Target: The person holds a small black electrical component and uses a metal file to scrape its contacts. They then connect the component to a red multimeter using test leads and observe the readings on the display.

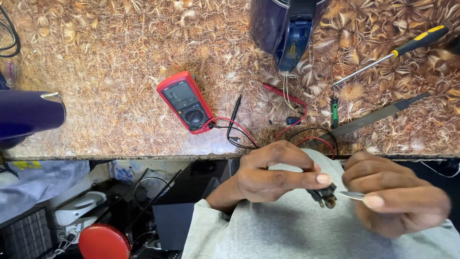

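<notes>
My left hand (273, 175) pinches a small black electrical part (326, 195) between thumb and forefinger, just in front of my grey shirt. My right hand (397, 196) grips a thin metal blade (352, 195) whose tip points at that part and nearly touches it. Both hands hover below the table's near edge. On the patterned brown tabletop (110, 62) beyond them lies a red multimeter (187, 101). Its red and black leads (239, 129) curl toward my hands, with a black probe (235, 108) and a red probe (282, 93) lying loose.
A dark blue appliance (287, 29) with bare wires hanging out stands at the table's far side. To the right lie a yellow-and-black screwdriver (417, 41), a long flat metal file (373, 117) and a small green screwdriver (334, 110). Another dark blue object (28, 112) sits far left. Clutter and a red disc (103, 242) are on the floor.
</notes>
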